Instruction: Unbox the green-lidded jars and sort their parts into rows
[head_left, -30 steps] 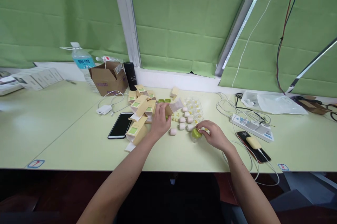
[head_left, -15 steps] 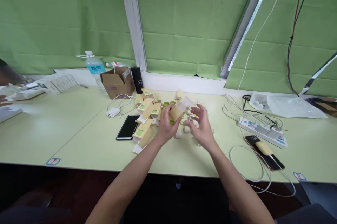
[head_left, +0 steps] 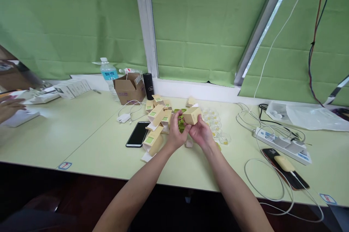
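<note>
Between both hands, above the table, is a small beige cardboard box (head_left: 191, 115) with a white flap at its far side. My left hand (head_left: 177, 132) grips its left side, and my right hand (head_left: 201, 132) closes on its right lower edge. Left of them lies a heap of similar open boxes (head_left: 156, 115) with green labels and white flaps. Green pieces (head_left: 181, 126) lie partly hidden behind my left hand. Clear round containers (head_left: 216, 128) with yellow spots spread to the right. A small pale, pinkish piece (head_left: 189, 143) rests just below the hands.
A black phone (head_left: 137, 134) and white charger (head_left: 124, 118) lie to the left. Behind stand a brown carton (head_left: 129, 90), water bottle (head_left: 109, 74) and black flask (head_left: 148, 86). At right are a power strip (head_left: 282, 144), cables and another phone (head_left: 285, 168). A person's hand (head_left: 11, 108) shows far left.
My right hand has moved in from beside the box and now holds it too. The box has turned, with its open flap now facing away. The view has shifted slightly left.
</note>
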